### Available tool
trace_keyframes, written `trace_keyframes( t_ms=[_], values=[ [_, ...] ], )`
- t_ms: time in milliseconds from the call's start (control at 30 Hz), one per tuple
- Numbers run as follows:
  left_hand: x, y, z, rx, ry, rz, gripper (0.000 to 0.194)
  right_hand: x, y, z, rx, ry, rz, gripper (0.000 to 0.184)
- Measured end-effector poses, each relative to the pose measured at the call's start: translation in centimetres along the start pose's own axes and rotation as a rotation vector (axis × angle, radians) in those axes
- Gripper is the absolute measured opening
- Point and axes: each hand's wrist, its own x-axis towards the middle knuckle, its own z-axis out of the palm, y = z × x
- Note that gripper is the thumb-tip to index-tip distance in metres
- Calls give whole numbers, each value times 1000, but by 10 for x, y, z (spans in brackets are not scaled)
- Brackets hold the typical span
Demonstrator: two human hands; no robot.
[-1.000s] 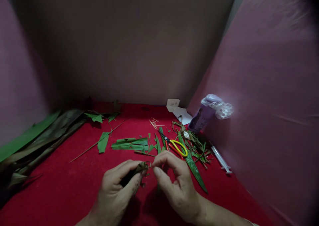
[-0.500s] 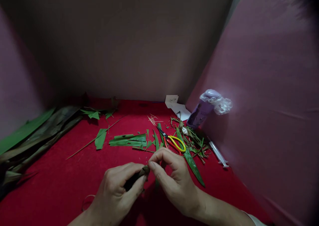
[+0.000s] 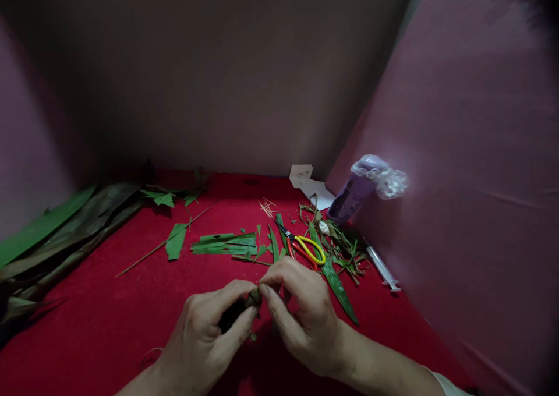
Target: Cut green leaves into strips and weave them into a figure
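My left hand (image 3: 205, 335) is closed around a small dark folded leaf piece (image 3: 252, 297), thumb and fingers pinching it. My right hand (image 3: 301, 314) meets it from the right, its thumb and forefinger pinched on the tip of the same leaf piece. Both hands hover low over the red cloth (image 3: 109, 314) near the front. Just behind them lie cut green leaf strips (image 3: 225, 243) and scissors with yellow and red handles (image 3: 303, 249).
A pile of long green and dried leaves (image 3: 56, 233) lies at the left. Thin sticks (image 3: 268, 208), leaf scraps (image 3: 345, 253), a long leaf blade (image 3: 336, 285), a syringe (image 3: 383, 269), a purple bottle (image 3: 356, 193) and white paper (image 3: 312, 189) sit at the back right. Purple walls enclose the cloth.
The hands have drawn closer together, and the right fingers now pinch the leaf piece's tip more tightly. The view has shifted slightly downward.
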Motion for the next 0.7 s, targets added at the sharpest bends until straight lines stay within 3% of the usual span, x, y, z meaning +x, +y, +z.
trace_keyframes(
  t_ms=[167,400,700],
  values=[
    [-1,0,0,89,14,-32,9,1,-2,0,80,-3,99,11],
    [3,4,-1,91,-1,12,13,4,-3,0,190,-22,283,7],
    [5,4,-3,73,-55,55,17,3,-4,0,224,-59,294,10]
  ],
)
